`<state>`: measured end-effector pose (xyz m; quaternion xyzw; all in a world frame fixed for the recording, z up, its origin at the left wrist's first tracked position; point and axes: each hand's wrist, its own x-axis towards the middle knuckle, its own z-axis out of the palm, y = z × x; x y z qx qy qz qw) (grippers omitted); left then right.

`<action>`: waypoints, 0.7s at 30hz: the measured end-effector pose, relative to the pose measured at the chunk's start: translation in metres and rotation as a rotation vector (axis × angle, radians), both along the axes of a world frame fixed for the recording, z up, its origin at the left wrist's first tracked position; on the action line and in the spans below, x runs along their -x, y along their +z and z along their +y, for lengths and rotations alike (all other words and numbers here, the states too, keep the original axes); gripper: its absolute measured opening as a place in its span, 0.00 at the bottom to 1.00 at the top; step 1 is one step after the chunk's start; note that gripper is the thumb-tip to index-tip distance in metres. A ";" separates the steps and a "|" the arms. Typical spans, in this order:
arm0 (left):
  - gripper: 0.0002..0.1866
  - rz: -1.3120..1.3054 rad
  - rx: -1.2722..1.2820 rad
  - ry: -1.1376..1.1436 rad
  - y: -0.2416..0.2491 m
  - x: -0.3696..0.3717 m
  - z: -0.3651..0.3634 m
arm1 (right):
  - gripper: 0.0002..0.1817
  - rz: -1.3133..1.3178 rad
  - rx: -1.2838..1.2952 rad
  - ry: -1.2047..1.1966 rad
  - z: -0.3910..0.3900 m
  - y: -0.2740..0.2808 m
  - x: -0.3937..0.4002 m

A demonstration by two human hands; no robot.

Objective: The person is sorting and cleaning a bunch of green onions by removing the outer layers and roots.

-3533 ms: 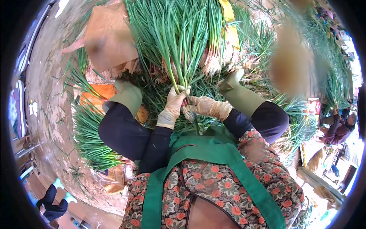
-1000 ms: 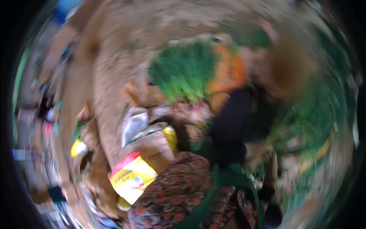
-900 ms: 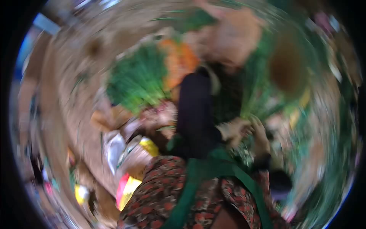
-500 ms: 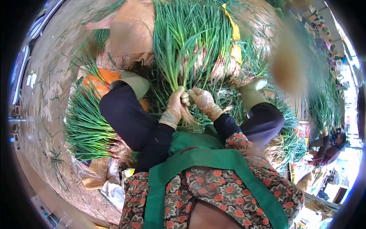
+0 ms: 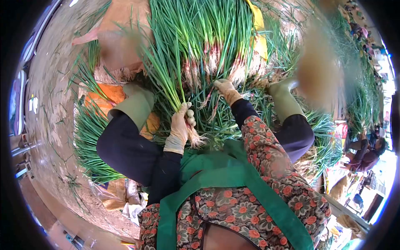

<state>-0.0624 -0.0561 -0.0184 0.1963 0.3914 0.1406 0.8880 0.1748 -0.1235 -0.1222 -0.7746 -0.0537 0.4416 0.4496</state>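
Gloved in pale latex, my left hand [image 5: 181, 123] is wrapped round the base of a bunch of green onions [image 5: 167, 85], its pale roots hanging below the fist and its leaves fanning up to the left. My right hand [image 5: 225, 88], also gloved, reaches forward to the root ends of the large onion pile [image 5: 200, 33]. Its fingers look bent together by some roots and stalks, but what they hold, if anything, is too small to make out.
Green boots [image 5: 285, 98] stand on either side over loose leaves. More onions [image 5: 93, 143] lie at the left by an orange sack [image 5: 109, 98]. A brown sheet [image 5: 125, 25] is at upper left, yellow plastic [image 5: 259, 31] beside the pile. Another person [image 5: 366, 156] sits far right.
My hands have moved apart. The left, with the bunch, has shifted left and slightly down; the right has left the bunch and moved up to the pile's roots. The view has shifted slightly.
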 end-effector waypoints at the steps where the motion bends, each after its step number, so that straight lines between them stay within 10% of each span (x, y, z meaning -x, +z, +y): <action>1: 0.14 0.022 -0.025 -0.002 0.004 -0.004 0.000 | 0.15 -0.061 0.061 0.101 0.007 0.002 -0.003; 4: 0.09 0.013 -0.053 0.010 -0.010 -0.005 -0.001 | 0.18 -0.511 0.003 0.156 0.006 0.006 -0.019; 6: 0.10 0.065 -0.105 0.088 0.005 -0.017 -0.010 | 0.12 -0.284 -0.173 0.040 0.003 0.035 -0.024; 10: 0.08 0.020 -0.209 0.001 -0.010 -0.023 -0.022 | 0.08 -0.304 -0.493 0.610 -0.017 0.101 0.029; 12: 0.07 -0.048 -0.145 -0.130 -0.016 -0.015 -0.024 | 0.11 -0.034 -0.269 0.543 -0.015 0.108 0.065; 13: 0.06 -0.024 -0.126 -0.203 0.008 -0.017 -0.025 | 0.14 -0.688 -0.270 0.582 -0.020 0.109 0.079; 17: 0.04 0.000 -0.210 -0.062 0.006 -0.006 -0.018 | 0.14 -0.748 0.056 0.225 -0.052 0.076 0.059; 21: 0.08 -0.100 -0.240 0.094 0.021 -0.003 -0.007 | 0.19 -0.459 0.491 1.416 -0.143 0.037 0.042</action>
